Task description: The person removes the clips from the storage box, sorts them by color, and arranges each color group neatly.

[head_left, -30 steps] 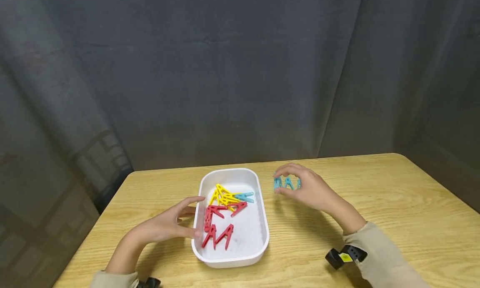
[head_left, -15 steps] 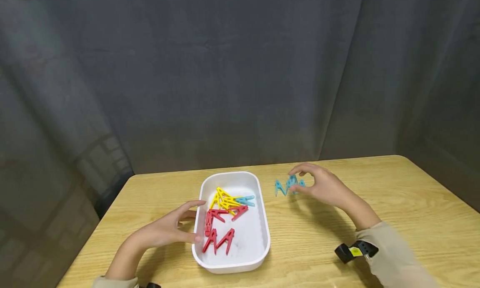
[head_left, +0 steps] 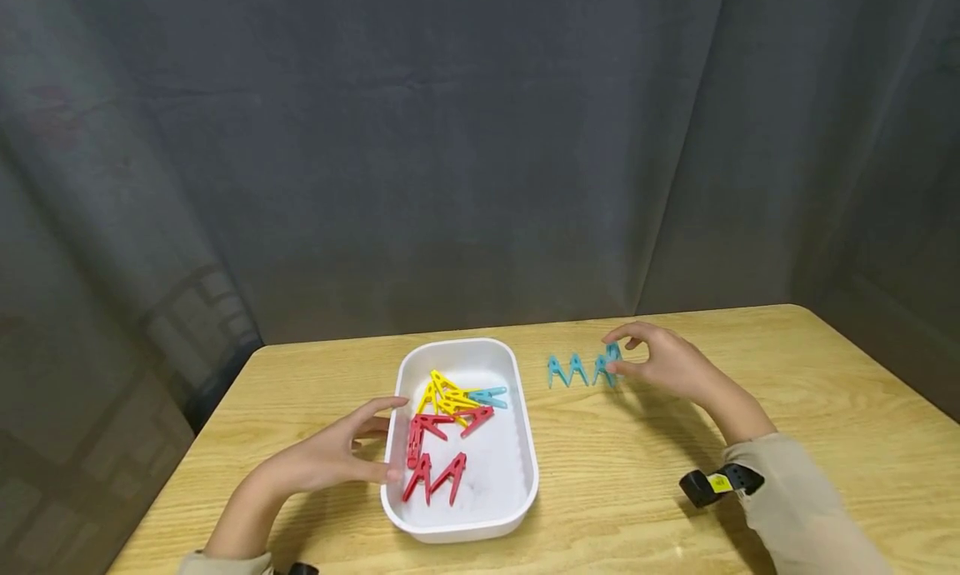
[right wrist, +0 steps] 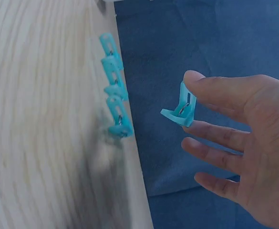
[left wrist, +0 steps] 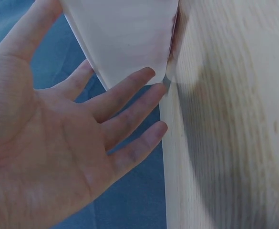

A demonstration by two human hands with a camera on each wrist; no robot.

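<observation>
- Currently the left hand (head_left: pixel 330 458) rests with straight, spread fingers against the outer left wall of the white tray (head_left: pixel 525 475); it grips nothing. Keep that flat contact, so the tray does not slide on the surface (head_left: pixel 825 442).
- Inside the tray lie red pegs (head_left: pixel 431 475) toward the near end, with yellow pegs (head_left: pixel 446 394) and one blue peg in the tray (head_left: pixel 491 395) toward the far end. They overlap loosely; a clean pick would call for taking one by its free handle end.
- Just right of the tray, three blue pegs (head_left: pixel 577 369) lie in a row on the surface, close together. In the right-wrist view this same row (right wrist: pixel 114 88) runs along the wood grain.
- At the right end of the row, the right hand (head_left: pixel 667 367) pinches a fourth blue peg (right wrist: pixel 181 110) between thumb and forefinger, other fingers loosely extended. The peg hangs clear of the surface in the wrist view.
- To place it well, judged from the row's spacing: lower it just beside the last peg, aligned with the others, and release only once it rests on the wood.
- Avoid brushing the neighbouring peg, since these light pieces likely shift at a touch.
</observation>
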